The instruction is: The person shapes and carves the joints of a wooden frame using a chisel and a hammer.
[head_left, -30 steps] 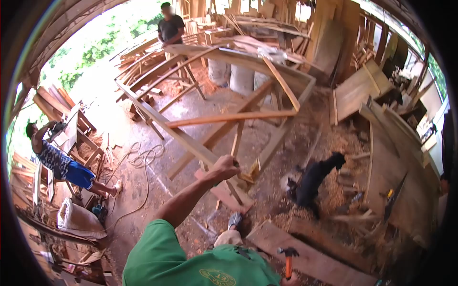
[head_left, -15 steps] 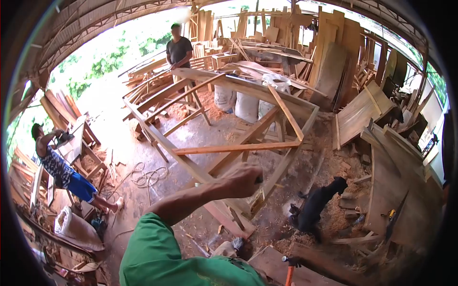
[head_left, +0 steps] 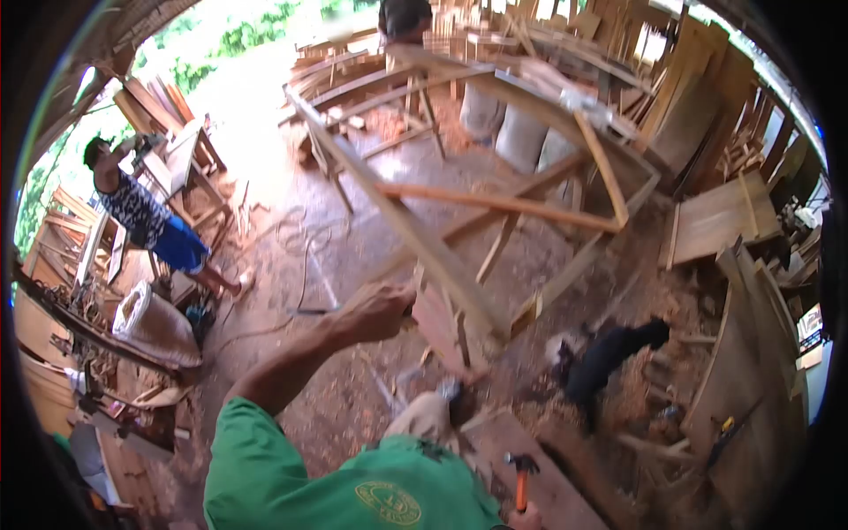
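L hand [head_left: 375,314] fisted nr. timber frame [head_left: 427,250], contents unclear; R hand [head_left: 526,518] grips orange-hdl. hammer [head_left: 522,486].

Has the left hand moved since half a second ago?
Yes: the left hand went left, from overlapping the wooden frame's long beam to beside it.

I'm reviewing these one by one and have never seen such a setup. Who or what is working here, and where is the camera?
There is no machine: a person works bare-handed, filmed by one camera worn on the head, looking forward and down. The right hand holds a hammer by its orange handle. The left hand is stretched out near a large wooden frame, fingers curled; whether anything is inside is unclear. On the floor are a pale sack and a dark animal. Another person stands at the left.
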A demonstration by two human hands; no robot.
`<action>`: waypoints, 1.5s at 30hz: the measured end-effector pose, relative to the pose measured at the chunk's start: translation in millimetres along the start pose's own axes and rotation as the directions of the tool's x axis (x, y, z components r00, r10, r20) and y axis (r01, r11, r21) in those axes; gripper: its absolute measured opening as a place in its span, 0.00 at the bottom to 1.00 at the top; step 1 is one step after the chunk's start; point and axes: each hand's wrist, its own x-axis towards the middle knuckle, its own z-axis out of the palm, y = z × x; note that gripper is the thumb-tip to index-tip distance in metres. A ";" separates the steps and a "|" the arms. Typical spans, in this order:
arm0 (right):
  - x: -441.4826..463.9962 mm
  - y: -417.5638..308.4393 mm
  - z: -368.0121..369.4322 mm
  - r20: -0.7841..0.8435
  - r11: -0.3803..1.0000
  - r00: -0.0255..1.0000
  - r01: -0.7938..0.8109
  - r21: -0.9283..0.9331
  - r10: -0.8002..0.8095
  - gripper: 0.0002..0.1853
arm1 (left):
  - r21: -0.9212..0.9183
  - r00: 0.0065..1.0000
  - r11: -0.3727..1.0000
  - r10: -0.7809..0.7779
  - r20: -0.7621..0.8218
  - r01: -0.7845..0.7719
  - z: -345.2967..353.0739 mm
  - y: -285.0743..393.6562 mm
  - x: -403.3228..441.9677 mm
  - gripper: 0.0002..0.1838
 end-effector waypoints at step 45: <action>32.4 -217.6 -57.6 -0.668 0.252 0.693 0.619 0.744 0.270 0.15 | -0.294 0.569 0.553 0.821 0.038 -0.779 87.5 106.2 46.3 0.12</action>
